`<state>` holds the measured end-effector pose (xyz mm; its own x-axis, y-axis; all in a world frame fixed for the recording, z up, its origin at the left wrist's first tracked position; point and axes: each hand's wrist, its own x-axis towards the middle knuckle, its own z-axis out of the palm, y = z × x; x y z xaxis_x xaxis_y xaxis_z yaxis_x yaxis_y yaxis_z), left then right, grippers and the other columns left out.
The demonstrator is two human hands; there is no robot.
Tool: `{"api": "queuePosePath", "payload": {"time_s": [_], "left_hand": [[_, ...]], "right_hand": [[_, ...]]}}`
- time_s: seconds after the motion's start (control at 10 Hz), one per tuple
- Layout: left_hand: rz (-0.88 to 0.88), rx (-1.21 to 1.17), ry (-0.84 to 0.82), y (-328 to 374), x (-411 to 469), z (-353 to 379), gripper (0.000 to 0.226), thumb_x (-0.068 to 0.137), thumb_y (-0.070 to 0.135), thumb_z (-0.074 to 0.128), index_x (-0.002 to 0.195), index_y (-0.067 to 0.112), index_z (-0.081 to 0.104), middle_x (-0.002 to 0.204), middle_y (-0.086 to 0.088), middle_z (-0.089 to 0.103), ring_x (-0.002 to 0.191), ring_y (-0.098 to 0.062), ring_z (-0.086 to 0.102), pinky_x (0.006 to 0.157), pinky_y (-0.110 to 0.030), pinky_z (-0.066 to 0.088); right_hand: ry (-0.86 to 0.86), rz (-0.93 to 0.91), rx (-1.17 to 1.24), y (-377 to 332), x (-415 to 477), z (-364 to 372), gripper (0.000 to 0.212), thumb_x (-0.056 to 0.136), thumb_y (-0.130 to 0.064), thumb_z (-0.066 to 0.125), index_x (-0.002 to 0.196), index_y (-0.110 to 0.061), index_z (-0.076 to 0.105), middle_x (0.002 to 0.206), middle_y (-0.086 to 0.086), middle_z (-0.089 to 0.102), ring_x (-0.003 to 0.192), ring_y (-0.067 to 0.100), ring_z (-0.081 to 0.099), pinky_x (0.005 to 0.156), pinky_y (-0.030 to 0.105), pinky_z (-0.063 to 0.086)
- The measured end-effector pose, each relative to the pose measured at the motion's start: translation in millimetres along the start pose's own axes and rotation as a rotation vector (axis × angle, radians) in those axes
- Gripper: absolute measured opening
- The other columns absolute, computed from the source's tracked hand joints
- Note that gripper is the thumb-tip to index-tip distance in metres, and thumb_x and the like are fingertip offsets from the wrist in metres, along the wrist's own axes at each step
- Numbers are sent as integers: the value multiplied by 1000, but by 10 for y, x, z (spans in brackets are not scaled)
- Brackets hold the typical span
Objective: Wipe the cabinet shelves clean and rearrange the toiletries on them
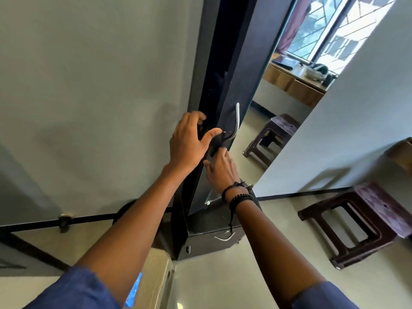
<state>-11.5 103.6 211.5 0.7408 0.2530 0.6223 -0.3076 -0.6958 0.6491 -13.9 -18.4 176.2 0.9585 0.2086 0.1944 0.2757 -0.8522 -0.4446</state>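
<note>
A tall dark cabinet (214,63) runs from 12 o'clock down to the middle of the view, and its mirrored door (267,108) leans off toward 2 o'clock. At the centre, the left hand (189,139) grips the door's dark edge, fingers curled behind it and thumb on the front beside the bent metal handle (236,121). Just below, toward 5 o'clock, the right hand (220,168) reaches under the handle. Its fingertips are hidden, so its grip cannot be told. A dark stool (356,219) stands at 4 o'clock.
</note>
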Motion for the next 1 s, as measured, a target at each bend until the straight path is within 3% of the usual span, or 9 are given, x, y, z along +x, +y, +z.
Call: {"api": "queuePosePath", "payload": {"time_s": [0.1, 0.4, 0.6, 0.7, 0.8, 0.9, 1.0], "left_hand": [[-36, -41, 6, -103, 115, 4, 55, 82, 58, 61, 116, 15, 52, 114, 0, 57, 99, -12, 56, 77, -31, 55], [-104, -40, -35, -333, 395, 81, 60, 83, 59, 59, 125, 16, 52, 124, -1, 60, 109, -20, 59, 86, -36, 53], [-112, -17, -63, -375, 543, 110, 38, 86, 56, 57, 97, 20, 65, 90, 2, 71, 81, -16, 67, 69, -38, 58], [-116, 15, -78, -363, 612, 88, 34, 88, 52, 58, 94, 20, 65, 87, 2, 71, 79, -17, 67, 67, -35, 56], [-19, 184, -64, -318, 636, 32, 37, 89, 50, 58, 81, 15, 65, 76, -2, 66, 68, -19, 61, 55, -27, 45], [51, 298, -63, -271, 628, -38, 38, 88, 48, 59, 75, 13, 64, 71, -2, 63, 62, -18, 58, 53, -27, 43], [33, 278, -39, -289, 606, -160, 40, 89, 53, 55, 81, 15, 64, 79, 0, 65, 67, -17, 60, 55, -29, 49]], "right_hand": [[-14, 0, -43, -69, 132, 0, 33, 96, -29, 50, 116, -3, 44, 112, 15, 55, 99, 31, 57, 77, 37, 49], [-68, 29, -147, -253, 481, -19, 32, 99, -30, 43, 111, -1, 45, 108, 18, 61, 97, 37, 62, 66, 35, 41], [-116, 57, -149, -347, 652, -34, 35, 102, -33, 35, 114, -1, 44, 114, 19, 60, 103, 38, 61, 69, 35, 39], [-130, 53, -145, -353, 702, -38, 34, 102, -33, 34, 115, -3, 43, 114, 18, 60, 102, 37, 61, 72, 37, 43], [-155, 43, -179, -376, 690, -86, 37, 101, -37, 36, 115, -4, 44, 114, 17, 61, 102, 36, 62, 76, 41, 47], [-166, 29, -233, -365, 681, -144, 37, 99, -41, 40, 107, -7, 50, 107, 14, 63, 96, 34, 62, 75, 39, 48], [-35, -30, -241, -433, 642, -257, 34, 95, -43, 47, 91, -12, 60, 87, 8, 65, 80, 29, 63, 64, 33, 48]]}}
